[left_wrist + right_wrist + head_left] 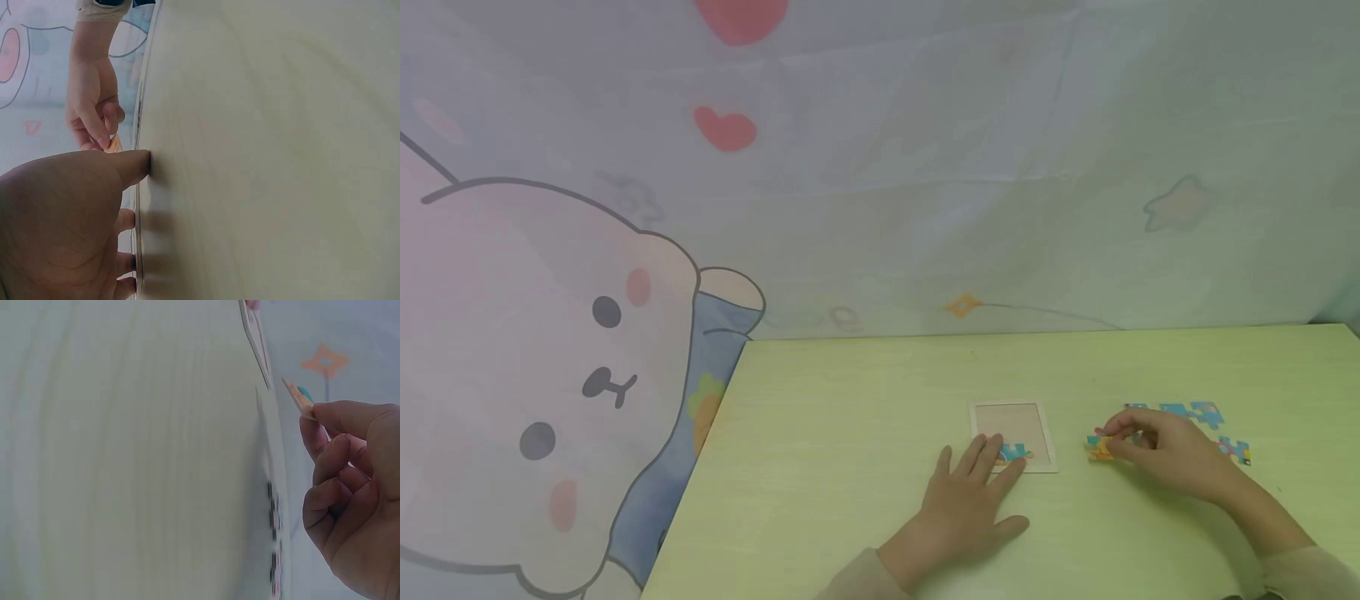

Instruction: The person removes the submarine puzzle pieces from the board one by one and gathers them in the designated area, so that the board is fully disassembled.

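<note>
My left hand (961, 504) lies with spread, straight fingers over the lower left of a square wooden puzzle tray (1051, 437). Its fingertips touch the tray's lower edge and a blue puzzle piece (1013, 452) at the bottom inside, partly covered by them. To the right of the tray, my right hand (1176, 454) pinches an orange and teal puzzle piece (1099, 449) between thumb and finger. In the right wrist view that piece (301, 400) is held above the table, tilted. The right hand's other fingers are curled in.
Several loose puzzle pieces (1207, 413) lie on the table (850, 417) behind and right of my right hand, some partly hidden by it. A printed cloth (925, 167) with hearts and a cartoon animal hangs along the table's back and left edges.
</note>
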`<state>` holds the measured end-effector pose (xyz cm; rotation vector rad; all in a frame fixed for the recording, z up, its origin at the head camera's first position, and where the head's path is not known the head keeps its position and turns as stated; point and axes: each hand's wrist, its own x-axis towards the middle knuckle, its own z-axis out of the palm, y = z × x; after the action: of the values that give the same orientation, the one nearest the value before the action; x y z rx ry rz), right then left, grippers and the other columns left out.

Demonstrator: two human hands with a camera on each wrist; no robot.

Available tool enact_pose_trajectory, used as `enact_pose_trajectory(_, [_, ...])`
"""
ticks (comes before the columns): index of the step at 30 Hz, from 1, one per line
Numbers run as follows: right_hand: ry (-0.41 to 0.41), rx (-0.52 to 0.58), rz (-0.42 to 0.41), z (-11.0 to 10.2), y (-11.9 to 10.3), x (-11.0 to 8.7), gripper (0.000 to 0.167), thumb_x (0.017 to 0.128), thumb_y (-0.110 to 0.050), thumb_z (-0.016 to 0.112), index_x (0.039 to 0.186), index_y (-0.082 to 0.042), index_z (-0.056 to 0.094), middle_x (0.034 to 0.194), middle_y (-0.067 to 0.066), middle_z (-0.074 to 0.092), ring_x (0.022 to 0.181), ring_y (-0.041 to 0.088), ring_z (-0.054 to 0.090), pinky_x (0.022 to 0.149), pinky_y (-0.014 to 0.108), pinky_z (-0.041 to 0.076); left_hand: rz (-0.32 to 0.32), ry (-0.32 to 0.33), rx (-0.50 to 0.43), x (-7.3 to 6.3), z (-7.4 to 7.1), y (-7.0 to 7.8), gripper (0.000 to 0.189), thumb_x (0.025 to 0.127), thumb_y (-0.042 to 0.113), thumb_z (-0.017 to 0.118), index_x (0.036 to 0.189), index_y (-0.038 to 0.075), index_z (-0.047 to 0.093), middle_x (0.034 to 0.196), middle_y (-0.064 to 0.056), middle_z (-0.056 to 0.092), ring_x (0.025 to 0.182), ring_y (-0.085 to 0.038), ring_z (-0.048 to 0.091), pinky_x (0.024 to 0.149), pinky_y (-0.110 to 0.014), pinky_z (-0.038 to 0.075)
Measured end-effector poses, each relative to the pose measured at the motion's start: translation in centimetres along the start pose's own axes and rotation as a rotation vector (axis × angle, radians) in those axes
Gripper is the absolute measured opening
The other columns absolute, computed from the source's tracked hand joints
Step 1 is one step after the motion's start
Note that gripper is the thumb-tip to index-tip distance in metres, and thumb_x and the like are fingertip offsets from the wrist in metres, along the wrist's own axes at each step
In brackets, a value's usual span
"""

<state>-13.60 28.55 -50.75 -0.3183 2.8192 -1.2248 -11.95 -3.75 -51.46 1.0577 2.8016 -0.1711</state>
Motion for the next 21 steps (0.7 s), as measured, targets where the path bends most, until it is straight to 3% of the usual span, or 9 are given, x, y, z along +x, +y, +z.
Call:
enact_pose_trajectory(6, [0.021, -0.024, 0.0, -2.1, 1.9, -2.3, 0.012, 0.1, -0.024, 0.072, 0.11, -0.017, 0.072, 0.1, -0.002, 0.07, 0.061, 0.01, 0.054, 0.054, 0.027, 0.046, 0.001, 0.0, -0.006, 0.0, 0.2, 0.0, 0.072, 0.105, 0.07, 0.025, 0.167, 0.037, 0.015, 0.174, -0.004, 0.01, 0.159, -0.025, 0.012, 0.119, -0.058, 0.029])
enact_pose_trajectory(14, [0.055, -0.101, 0.122, -3.9, 4.7, -5.1, 0.028, 0.102, -0.029, 0.07, 0.119, -0.007, 0.072, 0.103, 0.006, 0.071, 0.058, 0.013, 0.047, 0.051, 0.029, 0.039, 0.003, 0.006, -0.011, 0.0, 0.5, 0.0, 0.072, 0.105, 0.07, 0.024, 0.167, 0.036, 0.015, 0.174, -0.004, 0.009, 0.159, -0.025, 0.012, 0.119, -0.059, 0.028])
enact_pose_trajectory(21, [0.118, -0.137, 0.206, -4.9, 6.9, -6.9, 0.028, 0.101, -0.027, 0.071, 0.114, -0.002, 0.072, 0.095, 0.006, 0.072, 0.058, 0.013, 0.048, 0.05, 0.028, 0.04, 0.003, 0.003, -0.026, 0.0, 0.5, 0.0, 0.071, 0.105, 0.069, 0.025, 0.167, 0.036, 0.014, 0.174, -0.005, 0.008, 0.159, -0.025, 0.011, 0.119, -0.059, 0.028])
